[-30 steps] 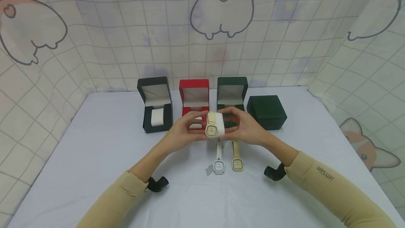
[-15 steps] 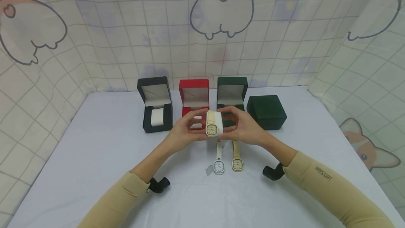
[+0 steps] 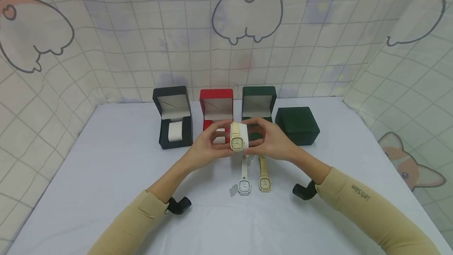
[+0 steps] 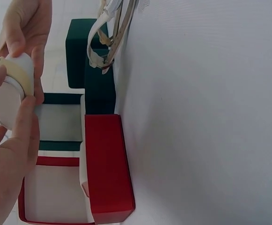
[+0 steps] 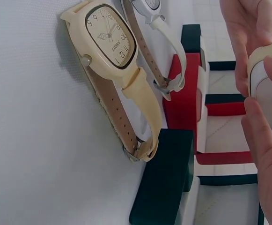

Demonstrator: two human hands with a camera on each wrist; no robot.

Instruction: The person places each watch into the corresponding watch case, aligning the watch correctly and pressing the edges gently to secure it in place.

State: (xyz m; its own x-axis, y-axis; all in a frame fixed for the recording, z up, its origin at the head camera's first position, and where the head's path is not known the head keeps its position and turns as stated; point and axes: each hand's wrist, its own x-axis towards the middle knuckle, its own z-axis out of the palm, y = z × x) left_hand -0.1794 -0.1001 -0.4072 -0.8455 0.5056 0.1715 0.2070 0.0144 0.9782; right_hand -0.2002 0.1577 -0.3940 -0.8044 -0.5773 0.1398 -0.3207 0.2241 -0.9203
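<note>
In the head view, a pale-yellow-strapped watch [image 3: 236, 143] is wrapped round a white watch cushion [image 3: 244, 133], raised over the table with its dial toward me. My left hand [image 3: 209, 145] pinches the left side between thumb and fingers. From the right, my right hand [image 3: 271, 140] holds the cushion's other side. Both wrist views show the fingers at the cushion's [image 4: 9, 105] edges. Below the hands lie a white watch [image 3: 244, 186] and a yellow watch [image 3: 264, 184], straps pointing away from me; the yellow watch [image 5: 110, 37] looms large in the right wrist view.
Along the back stand a dark box [image 3: 175, 129] with a white cushion inside, a red box [image 3: 216, 93] and a green box [image 3: 259, 91], all with lids up. A closed green box [image 3: 298, 125] stands right of them. A patterned cloth wall [image 3: 141, 50] rises behind.
Both hands have lifted the watch and cushion very slightly, a little away from me. Their hold is the same. The boxes and the two lying watches have stayed in place.
</note>
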